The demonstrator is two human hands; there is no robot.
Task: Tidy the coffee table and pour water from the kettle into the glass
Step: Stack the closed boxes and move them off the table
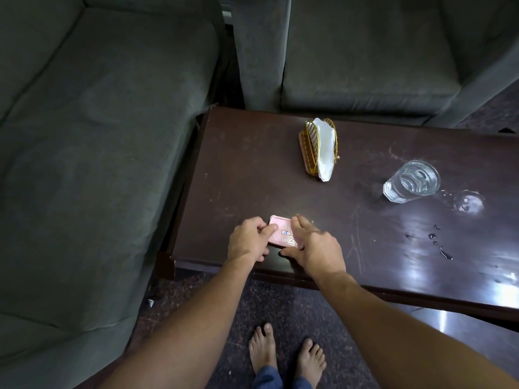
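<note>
The coffee table (252,164) holds the glass (411,181) well off to my right (no kettle in sight). My left hand (248,238) and right hand (314,245) pinch the pink box (283,233) by its sides near the front edge; a loose grip could drop it to the floor.

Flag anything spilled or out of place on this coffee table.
Spilled liquid: small drops lie toward the right of the coffee table, nearer its front edge than the glass. A glinting patch beside the glass may be wet too. The napkin holder stands upright.
</note>
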